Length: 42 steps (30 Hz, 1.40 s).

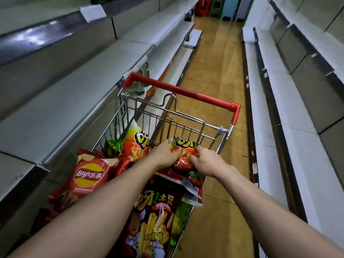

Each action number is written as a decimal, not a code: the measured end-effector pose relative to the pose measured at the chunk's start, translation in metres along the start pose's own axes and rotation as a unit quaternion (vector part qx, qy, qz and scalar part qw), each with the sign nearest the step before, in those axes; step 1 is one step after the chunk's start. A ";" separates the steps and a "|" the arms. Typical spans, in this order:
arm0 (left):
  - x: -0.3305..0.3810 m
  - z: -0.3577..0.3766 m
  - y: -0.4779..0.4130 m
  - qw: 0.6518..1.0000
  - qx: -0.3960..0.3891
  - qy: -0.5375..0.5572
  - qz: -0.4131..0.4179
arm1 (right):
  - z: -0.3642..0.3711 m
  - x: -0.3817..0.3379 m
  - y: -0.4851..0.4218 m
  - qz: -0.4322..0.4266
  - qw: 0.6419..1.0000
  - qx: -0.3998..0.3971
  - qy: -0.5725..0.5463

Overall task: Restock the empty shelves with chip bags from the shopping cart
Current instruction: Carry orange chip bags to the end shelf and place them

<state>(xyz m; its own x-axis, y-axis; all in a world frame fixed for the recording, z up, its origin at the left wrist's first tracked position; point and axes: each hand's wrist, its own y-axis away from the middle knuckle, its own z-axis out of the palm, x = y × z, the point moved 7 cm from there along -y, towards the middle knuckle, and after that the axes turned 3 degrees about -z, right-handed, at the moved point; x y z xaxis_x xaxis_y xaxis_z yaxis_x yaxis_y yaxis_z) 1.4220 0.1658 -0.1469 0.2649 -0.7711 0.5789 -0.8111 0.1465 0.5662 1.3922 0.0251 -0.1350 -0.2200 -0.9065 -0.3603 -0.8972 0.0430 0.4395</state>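
1. Both your hands are inside the shopping cart (119, 116) at its handle end. Your left hand (163, 153) and right hand (206, 161) each curl their fingers onto opposite sides of one red chip bag (183, 155), gripping it. The bag sits on top of the pile, just beside the wire flap (186, 127) below the red handle (184, 92)
2. Squeeze too hard and you will probably crush the chips or pop the puffed bag. Grip too lightly and the glossy film may slide out of your fingers
3. Lift it clear of the wire flap, or the bag's top edge could snag there
4. Neither hand is on the red handle, so a sharp tug could set the cart rolling down the aisle
5. The Lay's bag (89, 175) leans out over the cart's left edge. Stirring the pile could tip it onto the floor (214, 71)
6. Readable writing: "Lay's" followed by 乐事 on the yellow-and-red roundel of that bag, and 土豆 in yellow on the dark bag (154, 220) at the cart's near end
7. The orange bag (137, 144) standing against the cart's left side and the one you hold share a black-and-yellow cartoon logo that I cannot read for certain
8. Tags on the left shelves (65, 101), which are bare and waiting for stock, are too blurred to read
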 end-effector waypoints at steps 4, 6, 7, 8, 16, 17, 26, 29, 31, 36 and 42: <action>-0.002 0.018 -0.020 0.995 -0.066 0.072 -0.019 | 0.011 0.005 -0.014 0.011 0.999 -0.019 -0.049; -0.002 0.018 -0.023 0.992 -0.086 0.087 -0.037 | 0.008 0.004 -0.017 0.014 0.996 -0.025 -0.090; -0.001 0.017 -0.023 0.990 -0.099 0.090 -0.048 | 0.005 0.003 -0.018 0.015 0.993 -0.026 -0.114; 0.000 0.015 -0.021 0.988 -0.111 0.092 -0.061 | 0.002 0.002 -0.018 0.016 0.991 -0.028 -0.133; -0.017 -0.037 -0.002 0.975 -0.128 0.115 -0.138 | -0.012 -0.003 -0.020 0.058 0.962 0.021 -0.266; -0.022 -0.044 -0.002 0.972 -0.128 0.147 -0.134 | -0.013 -0.005 -0.018 0.071 0.952 0.028 -0.295; -0.020 -0.096 0.028 0.924 -0.131 0.360 0.012 | -0.046 -0.097 -0.002 -0.074 0.866 0.004 -0.494; -0.009 -0.118 0.034 0.906 -0.077 0.412 0.056 | -0.051 -0.121 0.006 -0.126 0.843 -0.032 -0.521; -0.004 -0.126 0.036 0.908 -0.030 0.410 0.076 | -0.048 -0.131 0.009 -0.125 0.821 -0.043 -0.555; -0.017 -0.132 0.027 0.916 0.060 0.393 0.047 | -0.044 -0.133 0.011 -0.085 0.805 -0.008 -0.587; -0.044 -0.108 0.007 0.937 0.038 0.347 -0.024 | -0.045 -0.092 0.002 -0.082 0.873 0.105 -0.469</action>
<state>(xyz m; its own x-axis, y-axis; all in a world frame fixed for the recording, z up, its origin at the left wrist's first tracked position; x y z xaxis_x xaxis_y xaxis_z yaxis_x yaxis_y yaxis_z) 1.4606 0.2678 -0.1055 0.5556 -0.1824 0.8112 -0.8176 0.0572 0.5729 1.4283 0.0897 -0.0637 -0.2104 -0.1681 -0.9630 -0.9749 0.1093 0.1939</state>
